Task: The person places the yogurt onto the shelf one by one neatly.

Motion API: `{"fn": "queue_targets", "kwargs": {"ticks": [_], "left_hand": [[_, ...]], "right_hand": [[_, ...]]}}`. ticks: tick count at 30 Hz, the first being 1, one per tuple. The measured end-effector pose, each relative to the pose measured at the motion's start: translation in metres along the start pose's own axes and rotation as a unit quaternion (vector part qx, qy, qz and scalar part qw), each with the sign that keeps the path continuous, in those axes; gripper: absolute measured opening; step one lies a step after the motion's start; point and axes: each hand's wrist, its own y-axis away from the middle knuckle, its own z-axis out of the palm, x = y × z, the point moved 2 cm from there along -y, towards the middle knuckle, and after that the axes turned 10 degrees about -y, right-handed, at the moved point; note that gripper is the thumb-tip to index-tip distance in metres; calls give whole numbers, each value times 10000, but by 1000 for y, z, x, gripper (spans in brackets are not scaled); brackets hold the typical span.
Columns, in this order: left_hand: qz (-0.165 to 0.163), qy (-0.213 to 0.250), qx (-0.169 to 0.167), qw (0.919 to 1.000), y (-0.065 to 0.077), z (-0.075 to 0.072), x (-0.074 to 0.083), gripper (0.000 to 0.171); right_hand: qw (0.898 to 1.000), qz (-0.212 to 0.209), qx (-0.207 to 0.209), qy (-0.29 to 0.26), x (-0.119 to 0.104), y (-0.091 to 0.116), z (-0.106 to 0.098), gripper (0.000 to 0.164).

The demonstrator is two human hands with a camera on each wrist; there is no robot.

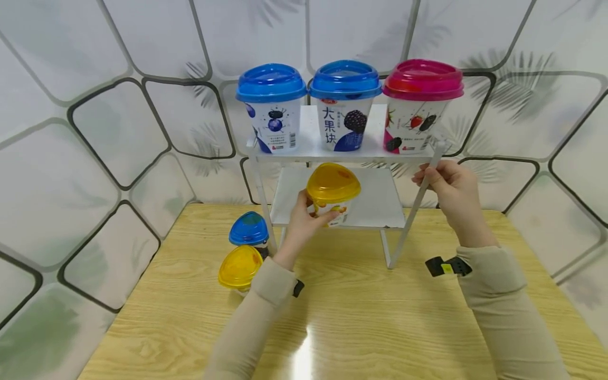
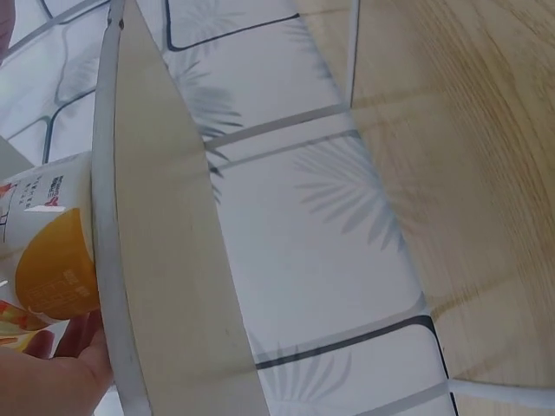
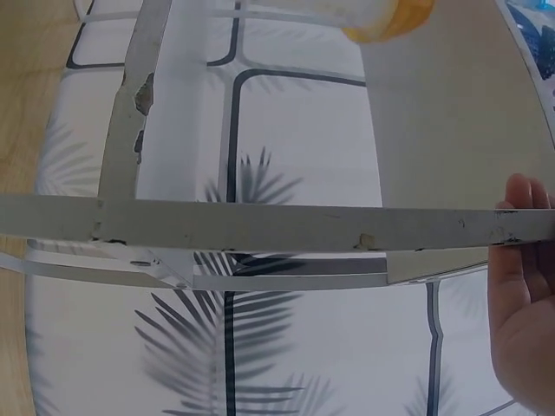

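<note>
My left hand grips a yogurt cup with a yellow lid at the front edge of the rack's lower shelf. In the left wrist view the cup's white and orange side shows beside the shelf edge, with my fingers under it. On the right, my right hand pinches the front leg of the white two-tier rack just below the top shelf. The right wrist view shows those fingers around the chipped metal bar.
On the top shelf stand two blue-lidded cups and one pink-lidded cup. A blue-lidded cup and another yellow-lidded cup stand on the wooden table, left of the rack. A patterned wall rises behind.
</note>
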Motion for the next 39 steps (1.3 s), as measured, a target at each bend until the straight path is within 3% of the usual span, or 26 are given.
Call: {"fn": "queue_targets", "kwargs": {"ticks": [14,27,39], "left_hand": [[50,-198,-333,9992,-18,39,10,58],[-36,-316,-478,9984,-27,63,20,59],[192,-347,-628,9972,-33,83,25,59]], "right_hand": [[9997,79,86,233,1,-1,1,10],[9995,-155,96,244,0,-2,2,10],[9990,-161,147,381,1,0,2,12]]}}
